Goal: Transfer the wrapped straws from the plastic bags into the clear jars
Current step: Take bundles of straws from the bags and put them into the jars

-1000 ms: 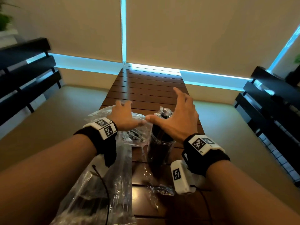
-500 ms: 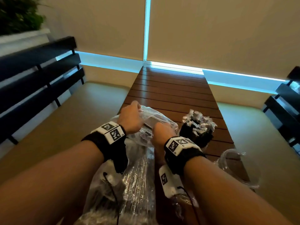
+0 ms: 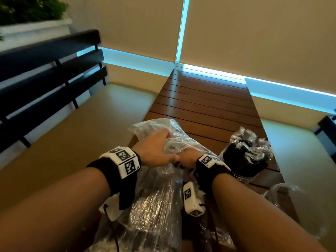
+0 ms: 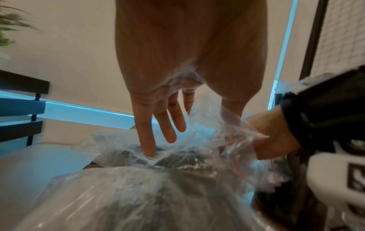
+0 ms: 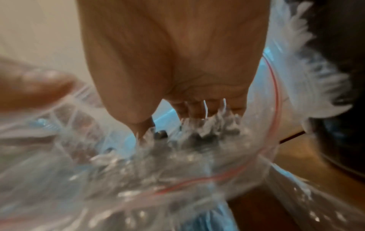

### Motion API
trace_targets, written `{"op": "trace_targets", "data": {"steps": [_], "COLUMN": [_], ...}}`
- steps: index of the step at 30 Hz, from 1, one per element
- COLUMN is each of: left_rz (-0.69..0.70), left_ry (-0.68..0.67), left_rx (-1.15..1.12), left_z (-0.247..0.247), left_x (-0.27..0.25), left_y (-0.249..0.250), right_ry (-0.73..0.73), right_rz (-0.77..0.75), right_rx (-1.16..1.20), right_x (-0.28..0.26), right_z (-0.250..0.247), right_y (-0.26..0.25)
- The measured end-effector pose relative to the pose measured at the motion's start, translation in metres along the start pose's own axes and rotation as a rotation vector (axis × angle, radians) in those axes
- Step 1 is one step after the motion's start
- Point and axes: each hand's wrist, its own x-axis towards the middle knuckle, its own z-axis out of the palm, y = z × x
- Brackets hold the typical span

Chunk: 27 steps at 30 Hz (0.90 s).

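Observation:
A clear plastic bag (image 3: 174, 130) full of black wrapped straws (image 3: 154, 206) lies on the near end of the wooden table (image 3: 205, 99). My left hand (image 3: 156, 150) rests on the bag's mouth with straight fingers (image 4: 146, 140), and film is draped over the thumb. My right hand (image 3: 189, 157) is inside the bag; its thumb and fingers (image 5: 142, 125) close on the ends of the wrapped straws (image 5: 197, 140), though this view is blurred. A clear jar (image 3: 245, 160) packed with wrapped straws stands just right of my right wrist.
An empty clear jar (image 3: 283, 191) sits at the table's near right edge. The bag has a red zip line (image 5: 274, 93). Black slatted benches stand left (image 3: 45, 79) and right (image 3: 327, 126) of the narrow table. A planter (image 3: 32, 15) is at far left.
My right hand left the filled jar, swung left and went into the bag's mouth. My left hand stayed on the bag. The head view turned left.

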Motion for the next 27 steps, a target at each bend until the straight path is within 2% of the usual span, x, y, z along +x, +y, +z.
{"op": "trace_targets", "data": {"steps": [2, 5, 9, 13, 16, 21, 27], "left_rz": [-0.012, -0.025, -0.008, -0.001, 0.003, -0.008, -0.038], "left_ry": [-0.039, -0.037, -0.013, 0.051, 0.066, 0.091, 0.124], "left_rx": [0.041, -0.013, -0.072, -0.077, -0.082, -0.088, -0.111], "left_z": [0.007, 0.014, 0.007, -0.001, 0.000, 0.002, 0.007], "left_x": [0.002, 0.006, 0.008, 0.011, 0.010, 0.013, 0.019], "left_y": [-0.004, -0.005, -0.001, -0.003, -0.009, -0.016, -0.010], "right_ry": [-0.023, -0.058, -0.025, -0.075, -0.096, -0.032, 0.115], "right_rz": [0.031, 0.096, -0.031, -0.017, 0.058, 0.122, 0.093], "right_rx": [0.112, 0.268, 0.182, 0.163, 0.196, 0.134, 0.139], "right_x": [0.002, 0.002, 0.017, -0.003, -0.008, -0.016, -0.027], "right_z": [-0.002, 0.000, 0.005, -0.003, -0.003, -0.007, -0.009], "right_y": [0.004, -0.001, -0.009, -0.025, -0.028, -0.023, -0.021]}}
